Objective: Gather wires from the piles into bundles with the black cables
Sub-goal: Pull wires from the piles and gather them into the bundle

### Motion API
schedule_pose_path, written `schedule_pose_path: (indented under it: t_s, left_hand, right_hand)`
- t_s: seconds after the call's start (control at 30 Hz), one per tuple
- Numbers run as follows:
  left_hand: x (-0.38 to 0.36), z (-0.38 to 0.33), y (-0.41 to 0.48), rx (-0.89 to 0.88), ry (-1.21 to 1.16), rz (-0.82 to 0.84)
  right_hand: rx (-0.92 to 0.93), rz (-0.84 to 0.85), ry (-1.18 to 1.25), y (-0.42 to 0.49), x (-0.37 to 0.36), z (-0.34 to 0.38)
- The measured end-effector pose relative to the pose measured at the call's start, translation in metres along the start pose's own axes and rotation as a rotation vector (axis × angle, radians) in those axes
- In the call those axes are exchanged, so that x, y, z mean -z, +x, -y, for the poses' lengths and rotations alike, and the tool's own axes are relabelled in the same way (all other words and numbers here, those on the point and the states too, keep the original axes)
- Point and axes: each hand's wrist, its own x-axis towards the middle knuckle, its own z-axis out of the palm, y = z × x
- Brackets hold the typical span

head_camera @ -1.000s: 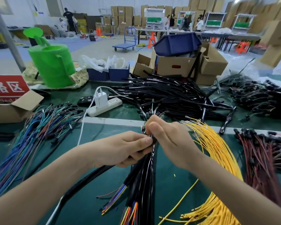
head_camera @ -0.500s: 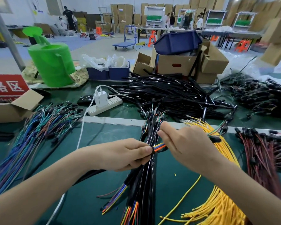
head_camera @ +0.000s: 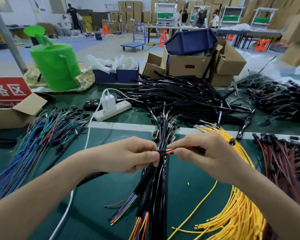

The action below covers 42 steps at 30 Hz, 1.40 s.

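A black cable (head_camera: 161, 152) is pinched at its end between the thumb and curled fingers of the left hand (head_camera: 128, 155). Orange and blue wires (head_camera: 176, 150) sticking out of that end are pinched by the right hand (head_camera: 208, 157). Both hands are held above a bundle (head_camera: 154, 187) lying mid-worktop (head_camera: 189, 187) and running to its near edge. Yellow wires (head_camera: 241, 208) are heaped toward the near right corner, and a black pile (head_camera: 189, 96) toward the far edge.
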Motion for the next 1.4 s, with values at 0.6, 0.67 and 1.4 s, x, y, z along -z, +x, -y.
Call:
schedule_pose_path:
  t_s: [0.6, 0.67, 1.4]
  left_hand:
    - [-0.018, 0.000, 0.006, -0.017, 0.462, -0.136]
    - [-0.024, 0.001, 0.009, 0.031, 0.563, -0.141]
    - [-0.029, 0.008, 0.020, 0.029, 0.808, -0.149]
  right_hand:
    - [-0.105, -0.035, 0.048, -0.011, -0.010, -0.006]
    - [-0.121, -0.035, 0.084, -0.011, -0.011, -0.006]
    - [-0.249, 0.153, 0.125, -0.020, -0.019, -0.015]
